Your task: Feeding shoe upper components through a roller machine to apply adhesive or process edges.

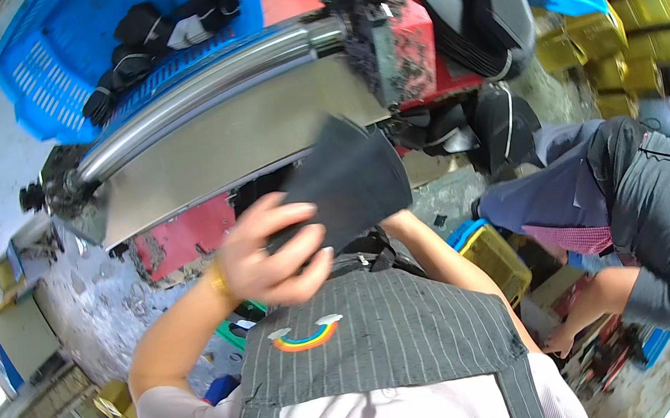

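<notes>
Dark, flat, flexible pieces (348, 180), apparently stacked, are in front of my chest, just short of a machine's metal plate (242, 127). Their upper left part is smeared by motion. My left hand (276, 254) has its fingers curled over the lower left edge of the pieces, gripping them. On the other side, my right hand (395, 220) is mostly covered by the pieces; only the wrist end shows below them, and its fingers are hidden. Above the plate runs a shiny steel roller (200, 90).
The machine's red frame (417, 62) carries bundled dark pieces (485, 20) at right. A blue basket (45, 89) with black bundles sits behind the roller. A co-worker (664, 216) bends down at right beside a yellow crate (500, 265). Gold-coloured packages (656, 9) are stacked far right.
</notes>
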A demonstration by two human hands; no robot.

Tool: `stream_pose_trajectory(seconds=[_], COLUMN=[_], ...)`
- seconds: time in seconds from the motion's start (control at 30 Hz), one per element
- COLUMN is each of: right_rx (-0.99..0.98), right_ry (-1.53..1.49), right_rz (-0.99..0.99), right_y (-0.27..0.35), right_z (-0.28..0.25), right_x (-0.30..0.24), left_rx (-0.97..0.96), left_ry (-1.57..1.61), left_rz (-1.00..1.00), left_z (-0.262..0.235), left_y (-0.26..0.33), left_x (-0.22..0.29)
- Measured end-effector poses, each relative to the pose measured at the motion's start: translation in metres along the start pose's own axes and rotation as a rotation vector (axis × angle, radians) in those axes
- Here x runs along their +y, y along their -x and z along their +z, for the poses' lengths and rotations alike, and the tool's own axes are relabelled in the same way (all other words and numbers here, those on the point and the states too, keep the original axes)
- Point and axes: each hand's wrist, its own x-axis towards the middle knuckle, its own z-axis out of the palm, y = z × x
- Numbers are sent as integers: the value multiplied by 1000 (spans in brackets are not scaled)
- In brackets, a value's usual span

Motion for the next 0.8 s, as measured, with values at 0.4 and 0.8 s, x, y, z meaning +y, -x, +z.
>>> stream_pose_trajectory(seconds=[0.4,0.8], right_rx=[-61,-235], right_ry=[-390,-340], right_rz=[251,216], right_y=[86,106], right_z=[-27,-11], right_x=[-83,-96], left_rx=[-274,-224], left_ry=[631,1198], left_rz=[-379,-1166], left_z=[71,90], left_y=[37,25], left_x=[61,86])
